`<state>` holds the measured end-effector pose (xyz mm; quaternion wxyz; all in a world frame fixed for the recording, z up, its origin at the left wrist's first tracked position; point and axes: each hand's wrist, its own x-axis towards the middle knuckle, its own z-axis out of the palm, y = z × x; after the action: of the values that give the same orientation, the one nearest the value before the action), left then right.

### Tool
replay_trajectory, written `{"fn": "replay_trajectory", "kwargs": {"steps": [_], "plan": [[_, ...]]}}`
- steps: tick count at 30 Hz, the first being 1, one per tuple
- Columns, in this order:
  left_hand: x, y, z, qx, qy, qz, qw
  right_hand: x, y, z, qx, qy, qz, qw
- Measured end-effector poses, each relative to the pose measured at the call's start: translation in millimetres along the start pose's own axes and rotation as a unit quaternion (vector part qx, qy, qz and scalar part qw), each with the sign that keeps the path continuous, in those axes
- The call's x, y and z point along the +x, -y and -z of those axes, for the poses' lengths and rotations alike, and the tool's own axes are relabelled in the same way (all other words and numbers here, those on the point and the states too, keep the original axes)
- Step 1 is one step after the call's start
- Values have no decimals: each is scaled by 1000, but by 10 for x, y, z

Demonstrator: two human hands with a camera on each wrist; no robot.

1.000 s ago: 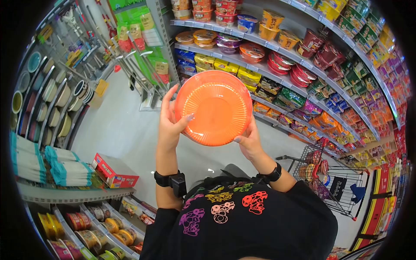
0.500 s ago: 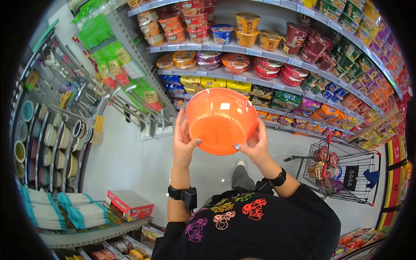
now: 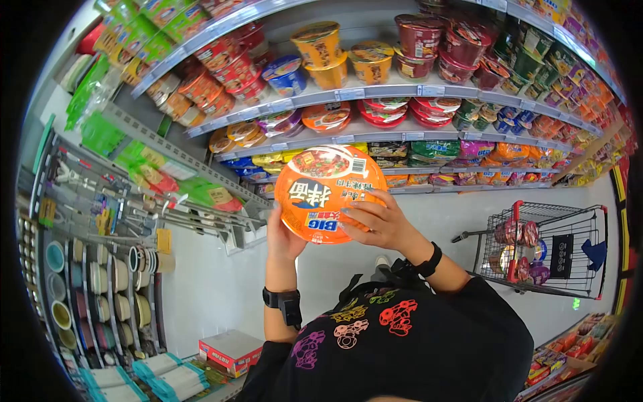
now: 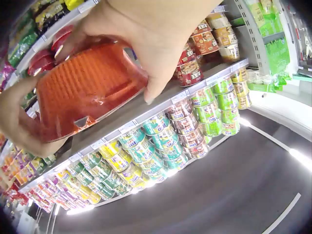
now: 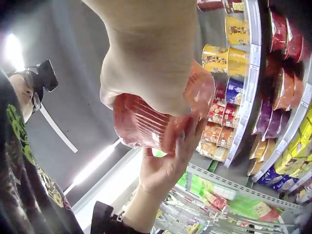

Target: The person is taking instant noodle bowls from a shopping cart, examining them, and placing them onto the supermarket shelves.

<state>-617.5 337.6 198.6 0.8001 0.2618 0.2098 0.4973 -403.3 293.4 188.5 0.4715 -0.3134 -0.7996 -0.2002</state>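
An orange instant noodle bowl [image 3: 328,181] is held up between both hands, its printed lid turned toward the head camera with the lettering upside down. My left hand [image 3: 284,236] grips the bowl's lower left side. From the lower right, my right hand [image 3: 383,224] holds the bowl, with several fingers lying over the lid. Ribbed orange sides of the bowl [image 4: 90,87] show in the left wrist view, between the left hand [image 4: 141,36] and the right hand [image 4: 19,117]. In the right wrist view, the right hand [image 5: 151,63] hides part of the bowl.
Shelves of cup and bowl noodles [image 3: 372,60] run across the front, bagged noodles [image 3: 439,151] lower down. A shopping cart [image 3: 546,248] holding several noodle bowls stands at right. Mops [image 3: 174,208], stacked bowls [image 3: 100,288] and a red and white box [image 3: 231,352] are at left.
The noodle bowl has turned over from its orange base to its printed lid. My right hand's fingers have shifted onto the lid. The head view has turned, bringing the shelves closer.
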Motion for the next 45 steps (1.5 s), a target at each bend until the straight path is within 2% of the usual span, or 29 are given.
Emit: {"fn": "replay_trajectory", "kwargs": {"steps": [5,9,12,13,15,17,18,21,22,23,24,25,27,32,34,37,39,40,43,45], "plan": [[412,186,68,-16,-8,79,997,-222,-388,-18,-20,62,-46,997],[705,301,249,-25,-15,85,996,-291,-559,-135,-2,164,-96,982],[914,357,579,60,-1,103,993,5,-676,-72,127,253,-156,947],[975,362,648,94,-2,106,990,4,-740,-119,160,250,-172,939],[1121,363,724,84,26,128,988,-42,-924,-225,221,244,-199,923],[1276,358,742,90,28,139,986,-44,-1152,-318,157,231,-252,927],[1380,338,778,78,62,139,985,-58,-1276,-379,125,222,-277,926],[1741,183,988,111,83,209,968,-432,-1757,-790,165,171,-491,838],[1897,120,1083,122,102,230,960,-579,-1907,-918,277,165,-567,758],[2070,55,1188,132,123,250,951,-733,-2025,-1021,380,154,-629,661],[2247,16,1264,141,144,270,942,-791,-2100,-1072,473,138,-676,547],[2421,-10,1304,141,144,280,939,-645,-2066,-1087,550,109,-694,452],[2707,-28,1383,140,139,306,932,-751,-2080,-1217,564,85,-734,368],[3224,-51,1427,96,89,321,938,-796,-2240,-1551,575,-11,-747,332],[3382,-138,1482,98,76,372,920,-796,-2326,-1689,559,-42,-765,317],[3605,-244,1653,145,86,441,881,-625,-2367,-1850,505,-49,-763,400],[3705,-309,1742,210,109,491,838,-578,-2375,-1976,485,-75,-758,429],[3727,-346,1765,226,123,481,838,-561,-2366,-2048,475,-91,-756,441],[3752,-409,1838,261,157,463,833,-498,-2366,-2297,477,-134,-735,462],[3827,-422,1889,265,165,456,833,-470,-2356,-2450,479,-164,-744,436]]}}
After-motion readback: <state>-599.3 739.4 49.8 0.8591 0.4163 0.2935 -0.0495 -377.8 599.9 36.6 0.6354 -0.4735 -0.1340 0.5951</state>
